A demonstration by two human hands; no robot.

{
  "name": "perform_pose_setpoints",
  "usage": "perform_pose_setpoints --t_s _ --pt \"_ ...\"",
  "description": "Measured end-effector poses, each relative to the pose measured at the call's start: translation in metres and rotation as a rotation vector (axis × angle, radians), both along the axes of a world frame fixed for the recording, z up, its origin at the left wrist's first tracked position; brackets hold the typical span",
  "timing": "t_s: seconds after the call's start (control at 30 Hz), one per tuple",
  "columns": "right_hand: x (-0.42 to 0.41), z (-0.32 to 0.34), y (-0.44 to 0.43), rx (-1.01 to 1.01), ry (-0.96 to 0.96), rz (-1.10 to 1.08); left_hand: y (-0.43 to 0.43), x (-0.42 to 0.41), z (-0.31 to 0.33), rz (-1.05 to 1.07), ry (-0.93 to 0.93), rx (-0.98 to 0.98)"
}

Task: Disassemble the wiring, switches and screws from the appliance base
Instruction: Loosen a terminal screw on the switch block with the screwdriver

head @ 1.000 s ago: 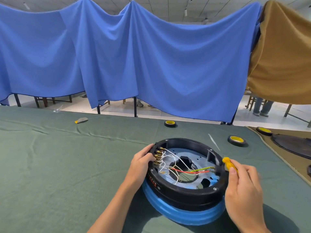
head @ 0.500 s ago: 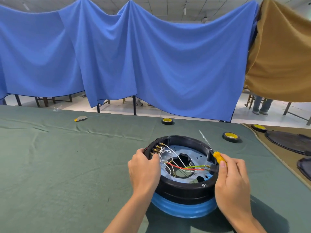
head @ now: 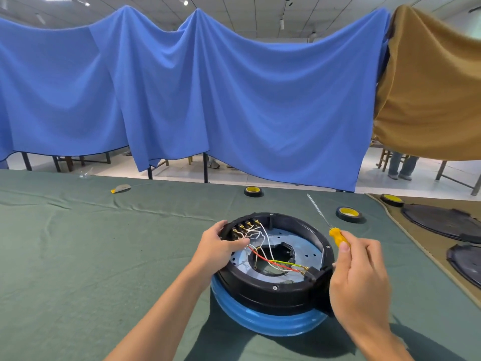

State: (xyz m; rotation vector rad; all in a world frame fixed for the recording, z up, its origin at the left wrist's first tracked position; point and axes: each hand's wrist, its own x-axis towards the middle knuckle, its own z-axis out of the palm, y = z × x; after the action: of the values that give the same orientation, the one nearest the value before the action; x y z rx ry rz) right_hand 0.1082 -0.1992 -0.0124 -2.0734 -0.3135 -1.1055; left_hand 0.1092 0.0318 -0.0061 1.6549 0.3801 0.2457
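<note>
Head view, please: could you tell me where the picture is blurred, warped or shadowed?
Head view: even overhead light, no harsh glare; the appliance base casts a soft shadow on the green cloth toward the viewer; the screwdriver shaft smears to a faint streak above the right hand; the left hand and wires are sharp; wide-angle warp shows toward the frame edges.

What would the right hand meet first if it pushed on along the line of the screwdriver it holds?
Probably nothing nearby: the right hand aims the screwdriver up and away over the green tablecloth, toward the blue curtain; depth is unclear.
</note>
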Motion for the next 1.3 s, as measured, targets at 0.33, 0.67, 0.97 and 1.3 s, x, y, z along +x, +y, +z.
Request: perform_pose_setpoints --t_s 0.33,0.67,0.97,1.3 --pt "0.038 0.02 -0.002 0.019 0.269 0.274 0.01 0.012 0.013 -0.231 0.066 0.134" --pt "0.012 0.009 0.018 -0.097 0.324 0.064 -0.016 0.017 0.006 0.122 0.169 0.655" --pt "0.002 0.028 0.004 -0.321 0.309 0.11 0.0 0.027 0.017 -0.074 0.009 0.829" --pt "0.025 0.013 -0.001 0.02 0.4 0.108 0.001 0.036 0.022 -0.27 -0.08 0.99"
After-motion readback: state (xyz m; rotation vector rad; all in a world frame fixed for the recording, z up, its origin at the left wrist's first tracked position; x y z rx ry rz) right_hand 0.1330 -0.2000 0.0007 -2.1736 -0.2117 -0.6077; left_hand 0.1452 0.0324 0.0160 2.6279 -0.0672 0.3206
